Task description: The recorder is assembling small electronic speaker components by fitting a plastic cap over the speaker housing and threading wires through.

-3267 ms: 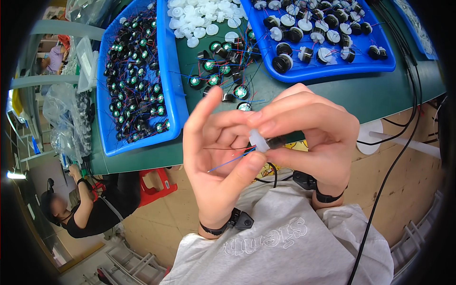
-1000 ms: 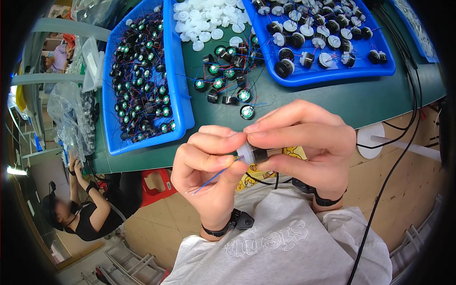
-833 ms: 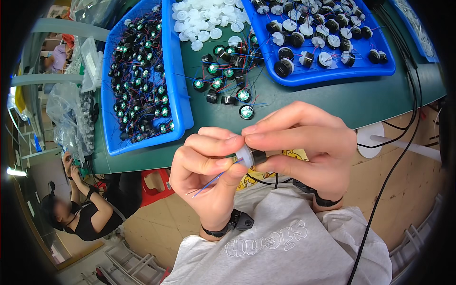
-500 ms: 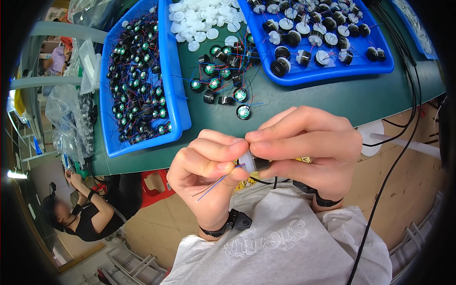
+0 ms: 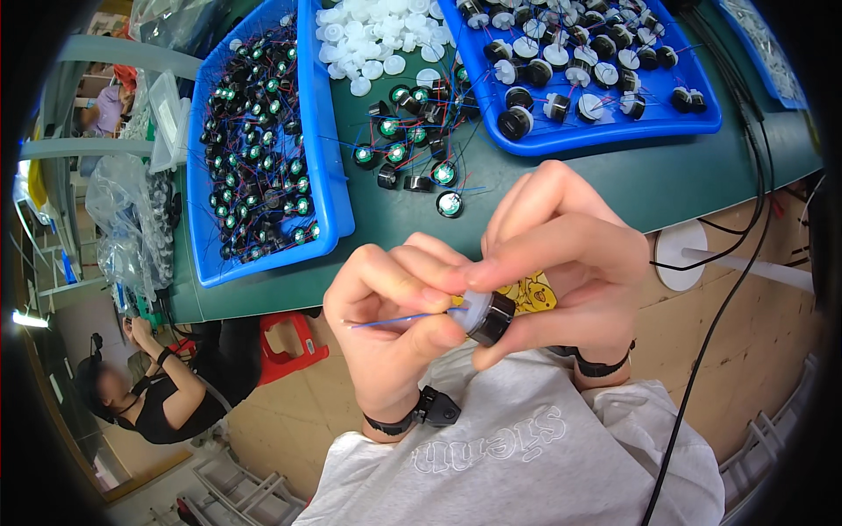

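Observation:
Above my lap, just off the near table edge, a small round black buzzer-like part (image 5: 493,320) with a white plastic cap (image 5: 474,307) sits between my hands. My left hand (image 5: 395,307) pinches the cap between thumb and fingers, and thin blue and dark wires (image 5: 386,323) stick out leftward past them. My right hand (image 5: 570,263) curls round from the other side: its index fingertip meets the left fingertips at the cap, and its thumb lies against the lower edge of the black part. Similar loose black parts with green faces (image 5: 449,204) lie on the table ahead.
A blue bin (image 5: 338,197) of wired black parts stands at left, beside a pile of white caps (image 5: 377,39). Capped parts fill a blue tray (image 5: 605,140) at right. Black cables (image 5: 756,175) hang off the table's right side. A co-worker (image 5: 167,386) sits at far left near a red stool (image 5: 294,351).
The part has tilted, so its black end now faces down and right. My right fingers have risen and spread from a tight grip, and my left hand has shifted slightly right.

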Demonstrator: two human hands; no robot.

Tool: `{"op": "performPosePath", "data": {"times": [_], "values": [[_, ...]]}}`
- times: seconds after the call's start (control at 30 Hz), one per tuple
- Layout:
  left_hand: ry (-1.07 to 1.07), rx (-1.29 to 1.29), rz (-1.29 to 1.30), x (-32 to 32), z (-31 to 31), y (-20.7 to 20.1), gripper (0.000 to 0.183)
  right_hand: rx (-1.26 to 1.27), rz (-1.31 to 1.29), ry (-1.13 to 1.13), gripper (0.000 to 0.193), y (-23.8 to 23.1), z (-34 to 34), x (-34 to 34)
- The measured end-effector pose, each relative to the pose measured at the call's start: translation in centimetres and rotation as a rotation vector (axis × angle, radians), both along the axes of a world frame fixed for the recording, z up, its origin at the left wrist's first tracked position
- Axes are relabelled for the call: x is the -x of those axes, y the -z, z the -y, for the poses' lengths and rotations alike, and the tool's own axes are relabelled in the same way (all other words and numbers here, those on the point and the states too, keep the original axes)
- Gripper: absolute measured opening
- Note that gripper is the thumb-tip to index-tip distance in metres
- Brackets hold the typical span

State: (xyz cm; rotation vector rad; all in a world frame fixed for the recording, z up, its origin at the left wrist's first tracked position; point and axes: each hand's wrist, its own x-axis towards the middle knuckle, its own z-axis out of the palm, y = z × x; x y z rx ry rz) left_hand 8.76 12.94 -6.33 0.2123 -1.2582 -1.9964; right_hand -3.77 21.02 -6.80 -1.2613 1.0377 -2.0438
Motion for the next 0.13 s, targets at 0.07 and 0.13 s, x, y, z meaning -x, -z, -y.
{"op": "performPosePath", "data": {"times": [0.07,0.13], "values": [[0.056,-0.042,0.029,-0.12,-0.16,-0.11,0.024,0.039,-0.072,-0.006,0.041,0.13,0.22,0.09],[0.086,-0.065,0.029,-0.29,-0.31,-0.19,0.024,0.063,-0.104,-0.018,0.044,0.27,0.36,-0.06]]}}
